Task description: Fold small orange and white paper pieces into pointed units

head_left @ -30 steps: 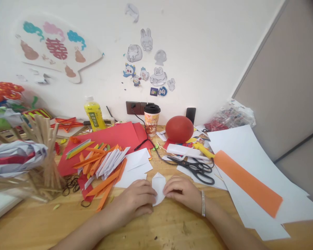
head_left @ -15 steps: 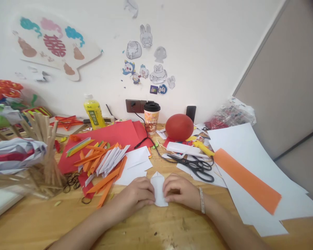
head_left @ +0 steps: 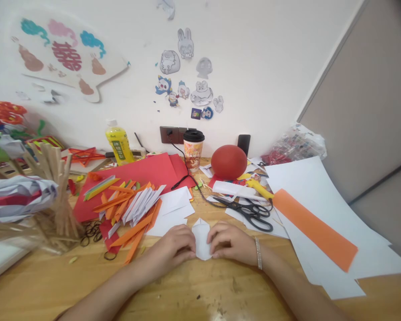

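A small folded piece of white paper [head_left: 202, 240] with a pointed top stands between my hands, near the front middle of the table. My left hand [head_left: 178, 244] pinches its left edge, fingers curled and thumb low. On the opposite edge, my right hand [head_left: 227, 243] grips the paper with bent fingers; a bracelet [head_left: 258, 253] circles that wrist. Just beyond my left hand lie white paper sheets [head_left: 173, 209] and a heap of folded orange and white strips [head_left: 133, 207]. Black scissors [head_left: 250, 213] rest behind my right hand.
A red balloon [head_left: 229, 162], a lidded cup [head_left: 193, 154] and a yellow bottle [head_left: 119, 143] stand at the back. A yellow glue gun [head_left: 259, 187] with a cord lies behind the scissors. Large white sheets and an orange strip [head_left: 316, 227] cover the right; wooden sticks [head_left: 62, 191] stand left.
The lower end of the white paper has changed from a slanted edge to a narrower point. Both hands keep hold of its sides; the whole view has shifted slightly.
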A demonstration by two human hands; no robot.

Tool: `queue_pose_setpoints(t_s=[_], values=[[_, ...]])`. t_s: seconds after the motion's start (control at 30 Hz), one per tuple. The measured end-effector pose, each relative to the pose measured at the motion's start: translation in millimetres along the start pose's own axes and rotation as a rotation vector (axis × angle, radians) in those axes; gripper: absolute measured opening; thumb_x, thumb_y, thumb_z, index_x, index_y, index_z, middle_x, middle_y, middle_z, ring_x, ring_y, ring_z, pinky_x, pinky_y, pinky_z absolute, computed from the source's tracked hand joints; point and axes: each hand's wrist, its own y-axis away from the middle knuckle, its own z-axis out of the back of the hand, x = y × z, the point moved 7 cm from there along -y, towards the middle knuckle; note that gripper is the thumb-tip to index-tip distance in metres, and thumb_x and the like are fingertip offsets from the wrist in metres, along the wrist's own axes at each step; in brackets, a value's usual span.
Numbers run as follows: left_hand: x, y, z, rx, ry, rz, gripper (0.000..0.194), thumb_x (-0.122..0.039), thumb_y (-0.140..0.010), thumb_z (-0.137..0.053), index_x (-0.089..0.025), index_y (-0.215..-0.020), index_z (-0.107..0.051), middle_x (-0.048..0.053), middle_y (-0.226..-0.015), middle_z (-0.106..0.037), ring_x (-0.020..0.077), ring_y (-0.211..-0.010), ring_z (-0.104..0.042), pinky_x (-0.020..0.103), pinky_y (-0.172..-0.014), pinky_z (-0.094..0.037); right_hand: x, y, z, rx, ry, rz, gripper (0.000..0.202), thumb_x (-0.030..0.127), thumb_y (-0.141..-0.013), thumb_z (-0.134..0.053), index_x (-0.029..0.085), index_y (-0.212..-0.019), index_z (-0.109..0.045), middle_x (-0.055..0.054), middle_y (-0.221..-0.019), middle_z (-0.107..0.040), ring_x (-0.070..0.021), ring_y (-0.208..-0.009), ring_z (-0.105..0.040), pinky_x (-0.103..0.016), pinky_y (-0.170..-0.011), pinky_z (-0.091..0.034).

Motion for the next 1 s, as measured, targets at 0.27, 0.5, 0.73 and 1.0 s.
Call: queue_pose_setpoints(t_s=[0.27,0.5,0.73,1.0], values=[[-4,-2,-0.6,-0.007,-0.080,0.088,0.017,-0.025,-0.087,-0.049,-0.020,-0.077,-0.061,0.004,-0.086,-0.058,0.0181,-0.087,-0.050,0.031,-0.079,-0.041,1,-3,1,-0.063,0.006,-0.029,0.004,0.019,-0.074,-0.071,0.019,-0.073,-0.067,-0.001,-0.086,-0.063,-0.0145,-0.085,-0.056,-0.029,-0.082,-0.042],[-2,-5,-3.6,-0.151,-0.134,0.212,0.016,-0.015,-0.081,-0.049,-0.019,-0.068,-0.059,0.003,-0.080,-0.056,0.0188,-0.083,-0.049,0.030,-0.074,-0.042,-6,-3,3,-0.165,0.065,-0.179,0.012,0.017,-0.068,-0.074,0.019,-0.066,-0.062,0.000,-0.086,-0.059,-0.0168,-0.088,-0.054,-0.031,-0.081,-0.040],[3,-8,-6.5,-0.232,-0.191,0.321,0.012,-0.017,-0.079,-0.051,-0.019,-0.069,-0.058,0.004,-0.080,-0.056,0.0219,-0.084,-0.050,0.035,-0.075,-0.042,-10,-4,0,-0.228,0.090,-0.273,0.016,0.009,-0.065,-0.073,0.018,-0.061,-0.060,0.001,-0.082,-0.057,-0.0169,-0.085,-0.051,-0.032,-0.079,-0.038],[9,-9,-7.0,-0.217,-0.190,0.318,0.008,-0.015,-0.077,-0.057,-0.019,-0.071,-0.059,0.004,-0.080,-0.056,0.0216,-0.085,-0.050,0.034,-0.075,-0.041,-9,-3,-3,-0.223,0.143,-0.313,0.012,0.011,-0.068,-0.070,0.018,-0.066,-0.061,0.000,-0.084,-0.055,-0.0173,-0.087,-0.048,-0.032,-0.080,-0.036]])
